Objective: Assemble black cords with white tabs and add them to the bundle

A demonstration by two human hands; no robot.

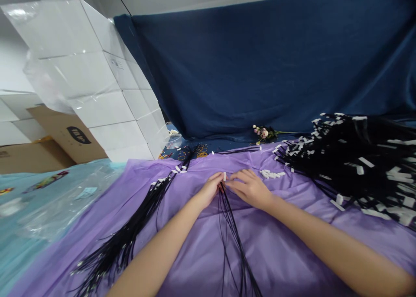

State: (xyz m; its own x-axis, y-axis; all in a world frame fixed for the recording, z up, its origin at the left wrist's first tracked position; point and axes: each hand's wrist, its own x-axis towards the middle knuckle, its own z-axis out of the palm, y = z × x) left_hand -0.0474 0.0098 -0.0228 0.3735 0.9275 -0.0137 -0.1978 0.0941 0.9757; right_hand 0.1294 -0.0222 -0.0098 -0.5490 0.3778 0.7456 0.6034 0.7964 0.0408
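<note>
Centrally, both the left hand (210, 188) and right hand (248, 185) are pinching the far end of a black cord bundle (231, 232), whose length is running toward the tabletop's (286, 245) near edge.

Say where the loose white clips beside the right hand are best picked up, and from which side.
Probably pinch one clip across its short width, coming from above. The clips lie flat and scattered on the purple sheet, so only their tops are exposed, and the right hand is nearest.
</note>
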